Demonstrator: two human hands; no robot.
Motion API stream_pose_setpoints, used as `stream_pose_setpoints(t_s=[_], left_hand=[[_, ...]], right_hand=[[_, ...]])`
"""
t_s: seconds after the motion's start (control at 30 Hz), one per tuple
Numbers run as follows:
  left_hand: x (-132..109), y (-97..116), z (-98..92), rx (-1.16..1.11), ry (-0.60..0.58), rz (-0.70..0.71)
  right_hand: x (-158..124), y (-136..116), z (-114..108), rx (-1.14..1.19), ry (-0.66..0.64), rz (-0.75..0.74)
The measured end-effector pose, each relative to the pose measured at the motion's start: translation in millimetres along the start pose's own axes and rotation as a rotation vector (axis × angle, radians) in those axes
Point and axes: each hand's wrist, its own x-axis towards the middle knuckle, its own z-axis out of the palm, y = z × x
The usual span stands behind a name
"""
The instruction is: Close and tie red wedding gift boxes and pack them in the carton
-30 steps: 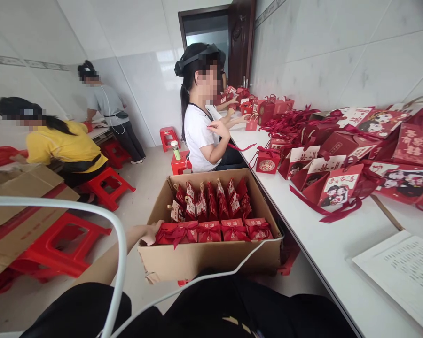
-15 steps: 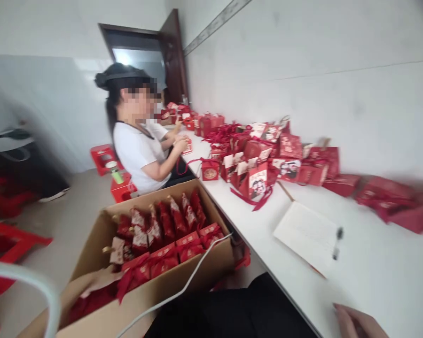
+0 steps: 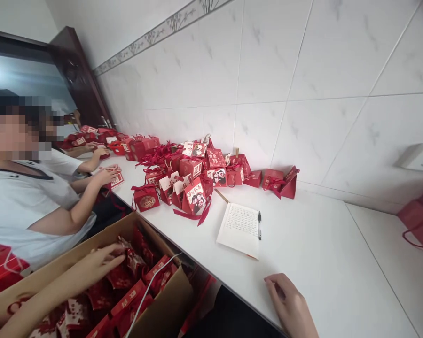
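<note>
My left hand [image 3: 107, 260] reaches over the cardboard box [image 3: 178, 286], fingers stretched out and apart. Its fingertips are beside a red patterned gift box [image 3: 136, 263] inside; whether they touch it, I cannot tell. Several red gift boxes with ribbons, such as this gift box [image 3: 129, 300], stand packed in rows there. On the white table [image 3: 313, 239] rests my right hand [image 3: 285, 300], fingers loosely curled in and nothing seen in them. Just beyond it lie an open notebook [image 3: 241, 227] with handwritten marks and a black pen [image 3: 260, 225] along its right edge.
Finished-looking red gift boxes [image 3: 193, 197] are heaped along the wall. A white cord [image 3: 151, 281] crosses the cardboard box. At the left, a co-worker in a white shirt [image 3: 59, 211] handles a red-and-white box [image 3: 116, 178]; another person sits beyond. A red bag [image 3: 421, 225] is at far right.
The view has swung to the right. My left hand has moved from the box's near corner toward the packed gift boxes farther in. My right hand now shows more fully on the table.
</note>
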Motion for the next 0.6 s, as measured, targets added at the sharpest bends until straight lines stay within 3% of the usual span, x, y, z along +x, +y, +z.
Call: stream_pose_setpoints(t_s=[0.1,0.23,0.3,0.4,0.6], left_hand=[[51,47,14.5,-0.072,-0.159,0.209],[116,126,51.1,-0.058,0.192,0.320],[139,150,67.2,-0.059,0.261,0.307],[161,160,82.5,-0.069,0.274,0.261],[168,143,89.7,-0.130,0.281,0.173]], right_hand=[[1,1,2,0.008,0.017,0.005],[1,0,4,0.020,0.010,0.018],[2,-3,4,0.026,0.022,0.030],[3,-7,4,0.035,0.046,0.033],[4,-6,5,0.007,0.016,0.043]])
